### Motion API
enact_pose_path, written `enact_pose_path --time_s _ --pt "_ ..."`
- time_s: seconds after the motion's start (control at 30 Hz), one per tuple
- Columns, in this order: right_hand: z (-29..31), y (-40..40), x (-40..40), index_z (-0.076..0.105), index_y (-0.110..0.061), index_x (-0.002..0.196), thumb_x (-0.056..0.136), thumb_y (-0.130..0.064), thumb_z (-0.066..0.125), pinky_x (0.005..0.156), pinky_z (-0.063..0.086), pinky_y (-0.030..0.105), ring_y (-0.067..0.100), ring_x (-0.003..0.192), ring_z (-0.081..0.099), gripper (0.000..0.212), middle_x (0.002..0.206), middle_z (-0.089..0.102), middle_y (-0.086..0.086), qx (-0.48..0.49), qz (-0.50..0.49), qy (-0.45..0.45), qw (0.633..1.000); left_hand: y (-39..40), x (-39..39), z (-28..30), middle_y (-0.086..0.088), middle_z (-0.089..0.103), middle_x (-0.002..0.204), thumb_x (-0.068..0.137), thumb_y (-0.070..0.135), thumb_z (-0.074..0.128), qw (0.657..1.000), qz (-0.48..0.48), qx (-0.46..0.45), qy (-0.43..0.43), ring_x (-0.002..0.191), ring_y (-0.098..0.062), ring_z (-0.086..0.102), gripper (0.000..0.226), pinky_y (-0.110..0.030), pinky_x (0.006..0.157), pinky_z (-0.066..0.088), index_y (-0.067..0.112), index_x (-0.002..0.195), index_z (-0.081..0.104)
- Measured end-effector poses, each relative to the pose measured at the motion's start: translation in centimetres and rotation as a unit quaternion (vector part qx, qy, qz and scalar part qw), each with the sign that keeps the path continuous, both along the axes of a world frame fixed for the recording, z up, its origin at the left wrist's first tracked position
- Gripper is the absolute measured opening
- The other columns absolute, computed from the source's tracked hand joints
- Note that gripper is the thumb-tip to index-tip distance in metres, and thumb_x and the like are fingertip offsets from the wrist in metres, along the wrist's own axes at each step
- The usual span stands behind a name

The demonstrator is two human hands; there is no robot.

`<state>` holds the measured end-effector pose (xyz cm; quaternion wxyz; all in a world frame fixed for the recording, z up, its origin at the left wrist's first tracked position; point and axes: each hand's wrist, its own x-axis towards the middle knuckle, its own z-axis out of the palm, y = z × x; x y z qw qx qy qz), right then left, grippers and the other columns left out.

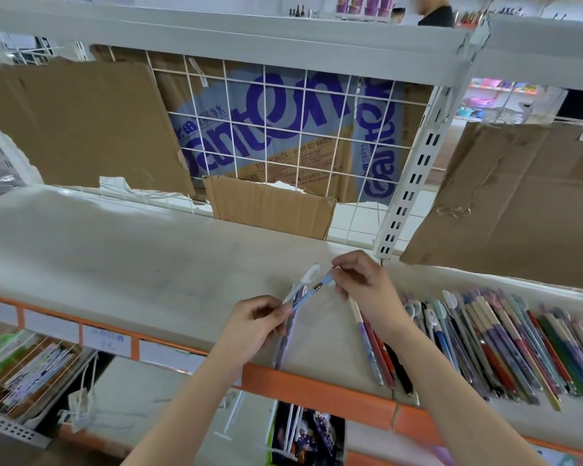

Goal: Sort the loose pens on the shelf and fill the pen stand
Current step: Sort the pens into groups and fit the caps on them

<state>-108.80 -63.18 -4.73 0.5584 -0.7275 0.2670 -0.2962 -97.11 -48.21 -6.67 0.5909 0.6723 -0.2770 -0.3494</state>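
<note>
Both hands grip pens: my left hand (256, 322) pinches several, my right hand (360, 280) one blue pen (312, 292); still sorting, I'd say, with the pen stand unseen.

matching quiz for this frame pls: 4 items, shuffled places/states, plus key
1. light blue pen
2. big pen pile
3. torn cardboard flap
4. shelf edge

A. orange
B. held between both hands
C. leaning at the wire grid, back of shelf
D. lying on the shelf, right of the hands

Pairs: 1-B, 2-D, 3-C, 4-A
</note>
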Motion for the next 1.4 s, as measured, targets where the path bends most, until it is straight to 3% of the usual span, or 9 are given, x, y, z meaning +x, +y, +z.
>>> enact_pose_path --time_s 0.2,0.33,0.57,0.73,0.9,1.0,1.17,1.27,1.4 --pt "-0.2 -0.1 0.1 0.063 -0.002 0.088 0.088 -0.001 0.06 0.055 0.042 0.018 0.01 0.052 0.049 0.003 0.057 0.058 -0.003 0.068 0.023 -0.039 0.997 -0.2 0.1 0.0 0.003 0.053 0.049 0.089 0.007 0.06 1.0 0.002 -0.011 0.001 0.039 -0.005 0.033 0.026 -0.012 0.04 0.026 0.008 0.063 0.058" --pt "-0.7 1.0 0.8 0.056 -0.003 0.094 0.087 0.0 0.061 0.056 0.046 0.021 0.011 0.058 0.06 0.01 0.066 0.063 0.001 0.082 0.026 -0.057 0.995 -0.8 -0.5 -0.3 0.008 0.049 0.045 0.09 0.007 0.059 0.999 0.033 -0.021 -0.003 0.037 -0.002 0.033 0.029 -0.01 0.039 0.025 0.007 0.061 0.054" --pt "-2.1 2.7 1.8 0.048 -0.006 0.099 0.088 0.004 0.058 0.057 0.046 0.021 0.011 0.056 0.055 0.018 0.075 0.063 0.011 0.115 -0.028 -0.095 0.988 -1.6 -2.0 -2.0 0.007 0.035 0.046 0.085 0.015 0.066 0.966 0.129 -0.006 -0.225 0.049 -0.011 0.029 0.039 -0.022 0.048 0.026 0.018 0.058 0.038" --pt "-2.0 2.1 1.3 0.048 -0.011 0.095 0.087 0.002 0.06 0.059 0.048 0.025 0.012 0.057 0.057 0.019 0.075 0.063 0.013 0.1 -0.033 -0.066 0.992 -2.2 -2.7 -2.5 0.006 0.036 0.046 0.087 0.014 0.063 0.957 0.126 -0.018 -0.26 0.048 -0.011 0.031 0.04 -0.018 0.046 0.026 0.023 0.059 0.037" --pt "-1.7 1.0 1.2 0.051 -0.028 0.104 0.083 0.0 0.061 0.062 0.045 0.023 0.006 0.055 0.055 0.036 0.063 0.059 -0.005 0.002 -0.038 0.023 0.999 -3.7 -2.6 -2.5 0.007 0.057 0.061 0.093 0.014 0.054 0.983 0.055 0.011 -0.173 0.056 -0.008 0.049 0.024 -0.015 0.051 0.034 0.013 0.073 0.066" --pt "-1.3 -0.6 0.4 0.053 -0.027 0.118 0.085 -0.004 0.057 0.057 0.037 0.012 0.006 0.057 0.047 0.04 0.064 0.057 0.001 -0.132 -0.052 0.133 0.981 -3.8 -1.6 -2.4 -0.007 0.057 0.077 0.093 0.022 0.056 0.96 0.069 0.061 -0.263 0.069 -0.017 0.056 0.025 -0.022 0.062 0.036 0.012 0.077 0.072" --pt "-3.4 -1.6 -1.0 0.038 -0.019 0.14 0.092 -0.011 0.048 0.079 0.043 0.028 0.026 0.097 0.056 0.05 0.101 0.05 0.001 -0.245 0.013 0.315 0.917 -4.3 0.0 -3.6 -0.01 0.067 0.086 0.091 0.033 0.053 0.902 0.054 0.17 -0.393 0.089 -0.032 0.059 0.022 -0.035 0.07 0.041 0.015 0.099 0.064" --pt "-4.4 -1.2 -1.7 0.052 -0.013 0.127 0.092 -0.015 0.047 0.076 0.047 0.036 0.032 0.097 0.057 0.035 0.113 0.052 0.009 -0.285 -0.037 0.342 0.895 -4.9 -0.8 -4.9 -0.014 0.06 0.101 0.084 0.028 0.059 0.86 0.046 0.235 -0.45 0.103 -0.036 0.048 0.03 -0.039 0.082 0.036 0.013 0.11 0.057" --pt "-5.7 -1.2 -4.1 0.067 -0.013 0.082 0.083 -0.025 0.042 0.059 0.048 0.035 0.027 0.075 0.058 0.028 0.082 0.061 0.005 -0.4 -0.133 0.286 0.861 -6.2 -3.2 -6.3 -0.017 0.045 0.119 0.081 0.036 0.051 0.908 -0.006 0.131 -0.399 0.116 -0.038 0.04 0.052 -0.036 0.097 0.03 0.005 0.122 0.053"
